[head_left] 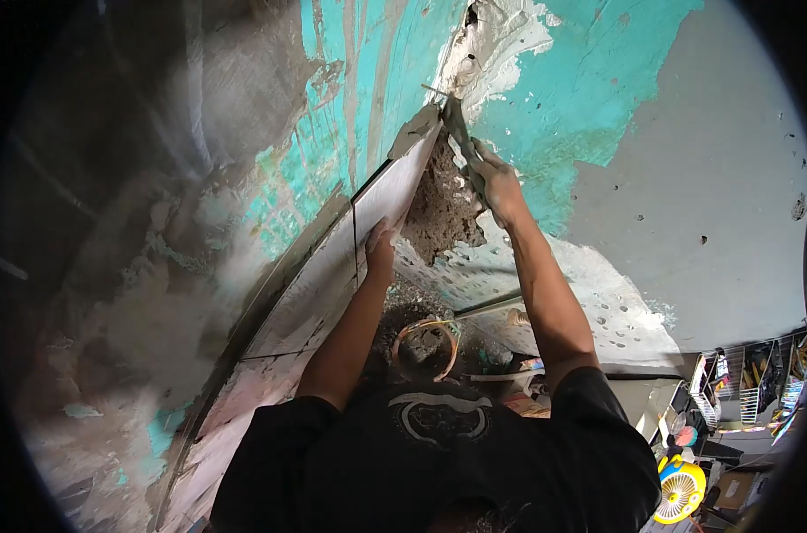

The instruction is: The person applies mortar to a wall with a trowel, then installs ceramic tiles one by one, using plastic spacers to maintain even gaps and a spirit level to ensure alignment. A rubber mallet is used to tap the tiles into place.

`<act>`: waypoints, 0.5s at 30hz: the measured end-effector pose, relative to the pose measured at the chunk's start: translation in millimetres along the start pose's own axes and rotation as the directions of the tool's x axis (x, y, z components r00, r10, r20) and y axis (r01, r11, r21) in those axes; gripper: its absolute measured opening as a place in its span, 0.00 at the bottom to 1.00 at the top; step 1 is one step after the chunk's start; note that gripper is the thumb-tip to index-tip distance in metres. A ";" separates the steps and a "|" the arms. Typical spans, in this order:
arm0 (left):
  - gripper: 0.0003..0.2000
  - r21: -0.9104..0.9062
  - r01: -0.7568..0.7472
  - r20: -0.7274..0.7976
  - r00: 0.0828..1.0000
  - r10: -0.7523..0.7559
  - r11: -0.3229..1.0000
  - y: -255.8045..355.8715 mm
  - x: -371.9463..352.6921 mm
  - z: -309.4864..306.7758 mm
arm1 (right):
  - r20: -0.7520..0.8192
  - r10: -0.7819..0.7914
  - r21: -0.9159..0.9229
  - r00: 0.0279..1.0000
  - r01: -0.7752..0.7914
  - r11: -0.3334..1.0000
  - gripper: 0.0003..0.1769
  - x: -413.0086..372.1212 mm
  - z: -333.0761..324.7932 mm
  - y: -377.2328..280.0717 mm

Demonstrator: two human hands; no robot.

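My right hand (pixel 499 185) is closed around a mortar-smeared trowel (pixel 458 124), whose tip reaches up to the corner where two walls meet. My left hand (pixel 380 249) lies against the face of a white wall tile (pixel 393 188), fingers stretched upward along it. Grey mortar (pixel 414 130) sits along the tile's top edge, close to the trowel tip. Between the tile and the right-hand wall is a patch of rough brown mortar (pixel 443 200). What lies behind the tile is hidden.
Peeling turquoise paint (pixel 581 80) covers both walls above. Pitted white plaster (pixel 590 298) runs low on the right wall. Below my arms are a round hoop-like rim (pixel 426 327) and rubble (pixel 408 302). A yellow fan (pixel 680 491) and wire racks (pixel 748 391) stand at lower right.
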State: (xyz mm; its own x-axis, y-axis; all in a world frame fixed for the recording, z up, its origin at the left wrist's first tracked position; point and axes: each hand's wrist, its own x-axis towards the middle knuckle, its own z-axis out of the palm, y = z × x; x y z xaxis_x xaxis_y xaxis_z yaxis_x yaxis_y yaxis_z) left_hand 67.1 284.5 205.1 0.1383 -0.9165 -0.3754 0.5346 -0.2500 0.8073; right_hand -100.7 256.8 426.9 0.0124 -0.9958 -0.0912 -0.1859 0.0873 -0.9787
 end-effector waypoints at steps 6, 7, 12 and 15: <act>0.21 -0.007 -0.029 0.032 0.999 0.029 1.000 -9.0 11.0 -6.5 | 0.091 0.147 -0.103 0.985 -0.138 0.985 0.22 -14.5 20.2 -35.2; 0.22 -0.028 -0.034 0.046 0.998 0.035 0.999 -12.9 14.7 -7.2 | 0.080 0.088 0.050 0.993 -0.092 0.994 0.19 -19.6 29.8 -33.1; 0.22 -0.025 -0.013 0.062 0.998 0.015 1.000 -10.3 10.1 -3.1 | 0.211 0.169 0.146 0.963 -0.202 0.968 0.24 -61.9 47.9 -42.6; 0.21 0.094 -0.011 0.077 0.997 0.004 0.995 -8.9 1.6 -4.4 | 0.244 0.154 0.433 0.957 -0.249 0.866 0.28 -78.3 53.3 -29.2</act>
State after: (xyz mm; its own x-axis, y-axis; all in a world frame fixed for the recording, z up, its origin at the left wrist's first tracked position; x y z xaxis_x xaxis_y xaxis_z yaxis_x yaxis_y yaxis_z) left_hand 66.2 286.6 195.3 0.0758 -0.9386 -0.3365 0.4520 -0.2684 0.8507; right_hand -43.9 333.7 452.9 0.2232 -0.9329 -0.2827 0.2609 0.3366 -0.9048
